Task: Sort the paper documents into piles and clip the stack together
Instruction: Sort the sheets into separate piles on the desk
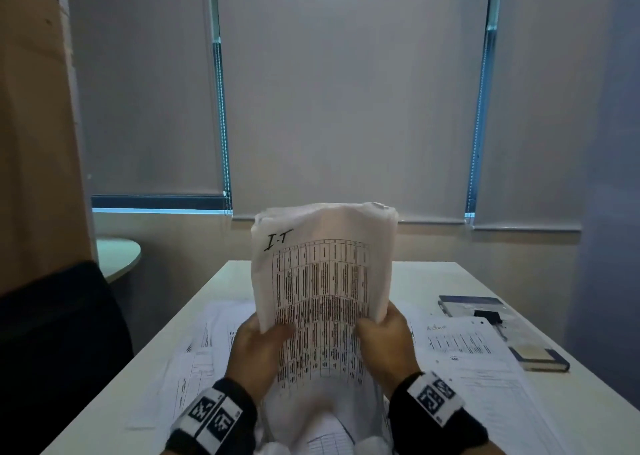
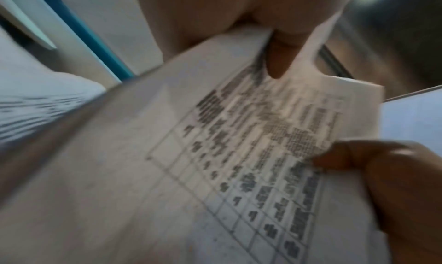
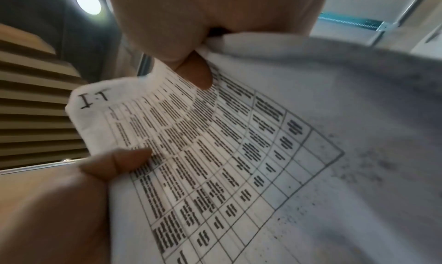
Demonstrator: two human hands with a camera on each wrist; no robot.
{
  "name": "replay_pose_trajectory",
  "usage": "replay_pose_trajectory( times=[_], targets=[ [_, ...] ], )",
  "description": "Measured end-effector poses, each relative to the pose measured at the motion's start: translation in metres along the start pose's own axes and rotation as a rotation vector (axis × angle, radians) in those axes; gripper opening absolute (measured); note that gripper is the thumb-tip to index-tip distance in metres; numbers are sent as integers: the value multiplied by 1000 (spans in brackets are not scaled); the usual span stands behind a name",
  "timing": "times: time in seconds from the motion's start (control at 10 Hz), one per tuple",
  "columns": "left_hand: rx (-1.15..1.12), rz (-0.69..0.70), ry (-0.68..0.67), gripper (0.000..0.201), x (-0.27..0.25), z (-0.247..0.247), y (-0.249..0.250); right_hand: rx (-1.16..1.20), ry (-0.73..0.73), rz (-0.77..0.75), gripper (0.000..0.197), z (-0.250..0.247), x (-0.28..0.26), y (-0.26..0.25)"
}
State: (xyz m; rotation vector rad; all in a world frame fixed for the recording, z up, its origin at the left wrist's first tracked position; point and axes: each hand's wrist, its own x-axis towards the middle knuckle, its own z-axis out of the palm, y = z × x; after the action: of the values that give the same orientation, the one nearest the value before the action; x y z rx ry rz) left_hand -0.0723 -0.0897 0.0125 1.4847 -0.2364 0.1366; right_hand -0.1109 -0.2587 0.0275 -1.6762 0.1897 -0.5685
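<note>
I hold a stack of paper documents (image 1: 323, 267) upright above the white table (image 1: 433, 278). Its top sheet carries a printed table and the handwritten letters "I.T" at its upper left. My left hand (image 1: 258, 343) grips the stack's left edge, and my right hand (image 1: 384, 338) grips the right edge, with both thumbs on the front sheet. The left wrist view, which is blurred, shows the left thumb (image 2: 278, 60) pressing the sheet (image 2: 203, 164). In the right wrist view the right thumb (image 3: 198, 73) lies on the same sheet (image 3: 239, 154). The sheets bow slightly between the hands.
Loose printed sheets (image 1: 197, 357) lie on the table at the left. More sheets (image 1: 474, 354) lie at the right, one of them with handwriting. A black binder clip (image 1: 487, 315) and a notebook (image 1: 535, 352) sit at the right. A black chair (image 1: 59, 333) stands at the left.
</note>
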Motion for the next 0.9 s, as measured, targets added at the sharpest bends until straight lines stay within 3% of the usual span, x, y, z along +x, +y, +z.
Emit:
replay_pose_trajectory(
  times=[0.1,0.2,0.3,0.4,0.5,0.7,0.8,0.9],
  targets=[
    [-27,-56,-46,23,4,-17,-5,37,-41,-1,20,-7,5,0],
    [-22,-4,-45,18,11,-27,-3,32,-116,-69,24,-6,10,-11],
    [39,58,103,10,24,-44,0,7,-212,-121,25,-1,16,-22],
    [-106,73,249,12,36,-78,3,-94,-283,-127,23,-2,30,-25],
    [-276,44,454,3,54,-136,-9,-344,-334,-91,25,-8,43,-17],
    [-469,-141,607,70,83,-244,-92,-1131,-739,-60,27,12,45,4],
    [-458,-293,695,98,94,-277,-139,-1241,-796,-56,41,46,51,9],
    [-481,-278,758,88,87,-276,-137,-1320,-831,-108,50,87,66,9]
  ],
)
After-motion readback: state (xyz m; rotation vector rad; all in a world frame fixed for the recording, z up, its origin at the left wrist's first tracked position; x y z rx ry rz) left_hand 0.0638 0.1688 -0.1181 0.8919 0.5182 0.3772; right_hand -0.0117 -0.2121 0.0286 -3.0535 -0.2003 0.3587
